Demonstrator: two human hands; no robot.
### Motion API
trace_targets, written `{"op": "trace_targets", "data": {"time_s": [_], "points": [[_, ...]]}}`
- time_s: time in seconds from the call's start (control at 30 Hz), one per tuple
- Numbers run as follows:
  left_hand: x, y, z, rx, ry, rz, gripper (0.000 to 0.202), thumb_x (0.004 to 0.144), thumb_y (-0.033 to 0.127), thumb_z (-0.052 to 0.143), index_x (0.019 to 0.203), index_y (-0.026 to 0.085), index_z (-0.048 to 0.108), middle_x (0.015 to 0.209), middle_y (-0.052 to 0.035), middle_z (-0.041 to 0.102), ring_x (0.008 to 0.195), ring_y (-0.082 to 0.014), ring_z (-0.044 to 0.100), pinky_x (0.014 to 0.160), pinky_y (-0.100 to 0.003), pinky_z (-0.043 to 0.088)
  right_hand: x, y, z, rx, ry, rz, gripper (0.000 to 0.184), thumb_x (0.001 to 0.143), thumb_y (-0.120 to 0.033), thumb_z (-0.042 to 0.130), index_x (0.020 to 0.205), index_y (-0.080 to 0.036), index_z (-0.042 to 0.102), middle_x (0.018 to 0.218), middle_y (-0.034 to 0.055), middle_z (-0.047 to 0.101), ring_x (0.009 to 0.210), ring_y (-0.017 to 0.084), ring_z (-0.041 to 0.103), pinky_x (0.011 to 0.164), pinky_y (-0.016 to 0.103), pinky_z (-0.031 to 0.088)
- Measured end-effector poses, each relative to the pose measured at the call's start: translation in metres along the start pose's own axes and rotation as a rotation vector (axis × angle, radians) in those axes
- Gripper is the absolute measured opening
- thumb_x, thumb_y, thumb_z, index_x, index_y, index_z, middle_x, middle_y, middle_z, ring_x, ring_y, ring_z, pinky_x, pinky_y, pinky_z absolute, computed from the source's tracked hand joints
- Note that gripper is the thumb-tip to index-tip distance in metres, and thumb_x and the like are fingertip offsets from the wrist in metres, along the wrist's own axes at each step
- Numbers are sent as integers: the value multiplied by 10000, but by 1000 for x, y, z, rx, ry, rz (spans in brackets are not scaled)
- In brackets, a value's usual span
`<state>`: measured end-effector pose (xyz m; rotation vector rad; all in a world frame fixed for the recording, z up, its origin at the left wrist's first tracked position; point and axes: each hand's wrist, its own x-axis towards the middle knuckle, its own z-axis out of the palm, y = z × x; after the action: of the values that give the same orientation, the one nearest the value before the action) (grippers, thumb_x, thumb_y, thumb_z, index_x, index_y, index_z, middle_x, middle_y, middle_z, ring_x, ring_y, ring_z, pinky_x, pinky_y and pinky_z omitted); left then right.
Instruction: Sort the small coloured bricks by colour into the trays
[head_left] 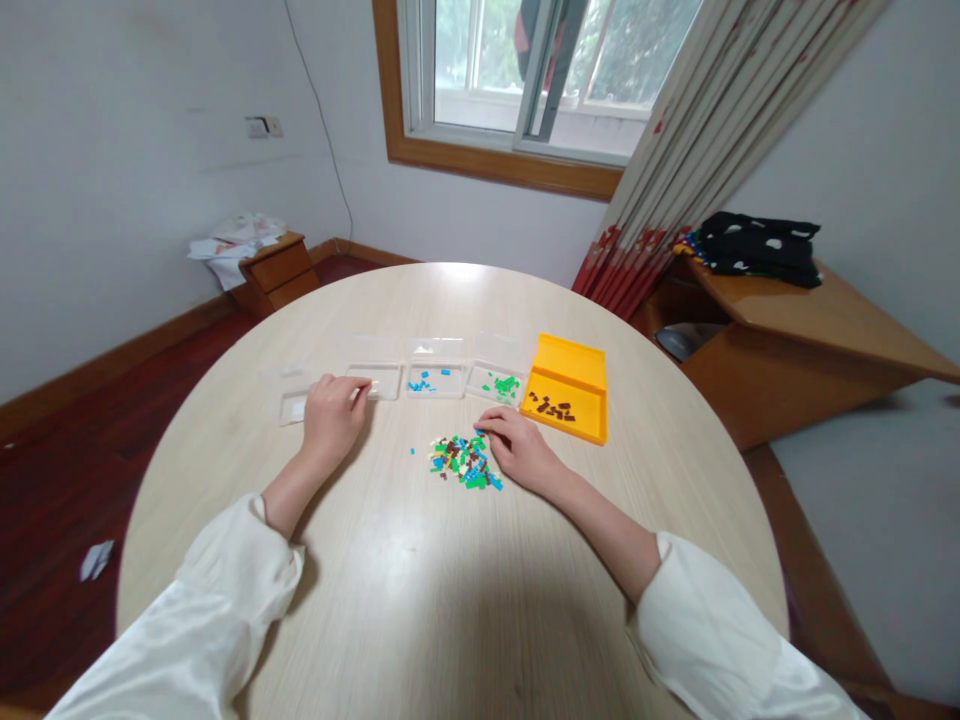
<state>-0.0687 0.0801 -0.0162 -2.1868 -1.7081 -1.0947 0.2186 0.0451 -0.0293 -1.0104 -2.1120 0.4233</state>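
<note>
A small pile of mixed coloured bricks (463, 462) lies on the round wooden table (450, 600). My right hand (519, 445) rests beside the pile's right edge, fingertips pinched on a tiny piece at the pile's top. My left hand (331, 410) is curled, its fingertips pinching a small pale piece over a clear tray (375, 380). Behind the pile stands a row of clear trays: one with blue bricks (433, 380), one with green bricks (498, 384), and another clear tray (294, 404) at the far left. An orange box (568, 388) holds dark brown bricks.
A wooden desk (795, 330) with dark folded cloth (757, 250) stands at the right, by a curtain (697, 140) and a window (525, 70). A low wooden cabinet (274, 270) with papers sits at the left wall. A scrap of paper (96, 560) lies on the dark floor.
</note>
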Motion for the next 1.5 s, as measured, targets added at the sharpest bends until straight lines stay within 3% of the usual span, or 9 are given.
{"op": "trace_targets", "data": {"time_s": [0.33, 0.73, 0.9, 1.17, 1.5], "points": [[1, -2, -2, 182, -7, -37, 203, 824, 281, 482, 692, 200, 614, 714, -75, 659, 706, -243, 528, 627, -357, 343, -1, 8, 1, -11, -33, -39, 281, 834, -74, 493, 957, -210, 705, 910, 86, 637, 859, 179, 594, 767, 354, 507], [1, 0, -2, 122, 3, -15, 228, 839, 312, 506, 642, 204, 551, 674, -52, 627, 684, -223, 510, 633, -347, 335, 1, 2, -3, -56, -47, 4, 162, 863, -117, 499, 813, -175, 642, 800, 65, 629, 799, 176, 577, 741, 329, 477], [-2, 22, -2, -4, 6, 100, 218, 860, 305, 516, 672, 199, 553, 687, -48, 619, 693, -207, 507, 663, -344, 361, 2, -2, -3, -56, -6, 46, 146, 861, -117, 491, 792, -171, 608, 791, 62, 626, 783, 176, 572, 730, 324, 473], [-22, 85, 3, -269, -56, 500, 119, 875, 235, 523, 816, 170, 604, 765, -56, 656, 690, -162, 496, 649, -300, 394, 3, -27, 3, 68, 32, 63, 130, 855, -122, 508, 784, -179, 601, 771, 36, 623, 770, 155, 570, 707, 281, 464], [-25, 95, 2, -313, -44, 565, 139, 875, 211, 530, 752, 168, 580, 670, -29, 630, 627, -144, 455, 598, -288, 370, 2, -41, 5, 151, 44, 59, 127, 860, -152, 515, 785, -189, 610, 774, 30, 632, 771, 144, 583, 714, 271, 470]]}}
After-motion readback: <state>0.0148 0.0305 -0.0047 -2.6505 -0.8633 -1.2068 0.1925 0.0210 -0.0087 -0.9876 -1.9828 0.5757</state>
